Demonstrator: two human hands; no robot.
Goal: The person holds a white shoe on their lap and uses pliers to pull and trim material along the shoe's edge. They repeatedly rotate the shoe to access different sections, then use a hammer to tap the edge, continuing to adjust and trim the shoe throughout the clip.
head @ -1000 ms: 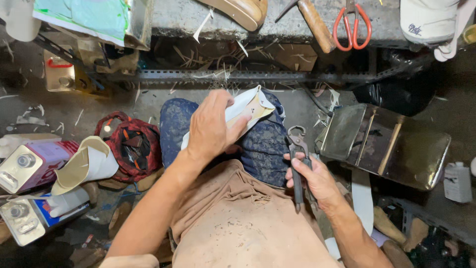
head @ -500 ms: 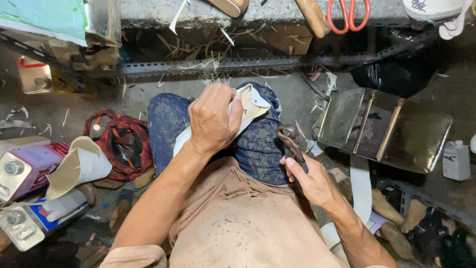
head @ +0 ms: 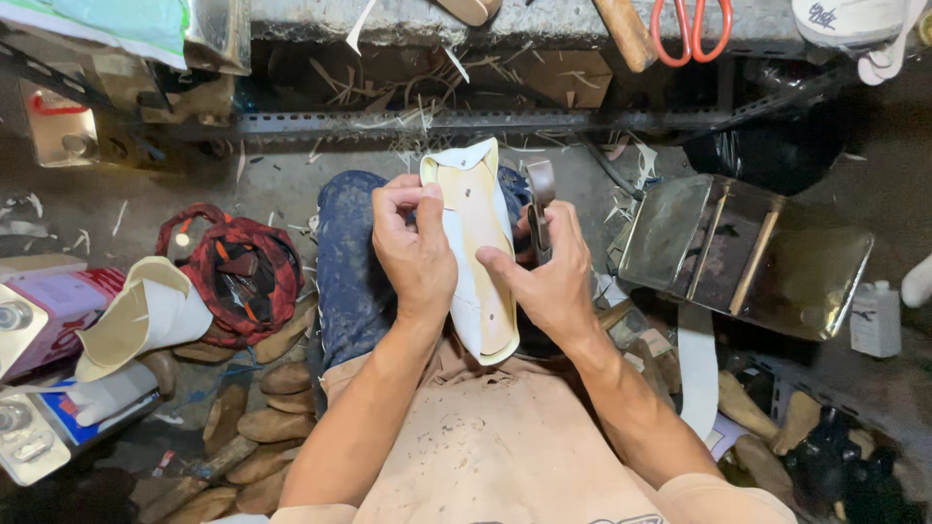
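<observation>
— Two hands met over the lap. What sat furthest left?

— A cream shoe upper (head: 136,325) lay on boxes at the left edge, and just right of it a red plaid bag (head: 238,272); wooden shoe lasts (head: 262,417) crowded the floor below.

— And the left hand (head: 416,250)?

— Its grip was closed on the left edge of the pale shoe sole piece (head: 478,247), thumb on the face, fingers curled behind. The piece stood tilted above the knee in blue jeans (head: 349,262).

— The right hand (head: 553,281)?

— Its thumb pressed the sole's right edge while its fingers were wrapped around dark pincers (head: 540,218), jaws pointing up, just beside the sole.

— Room further right?

— Little. A metal tray (head: 748,257) sat near the right wrist, and red-handled scissors (head: 691,29) lay on the desk (head: 408,21) edge above, well apart.
</observation>
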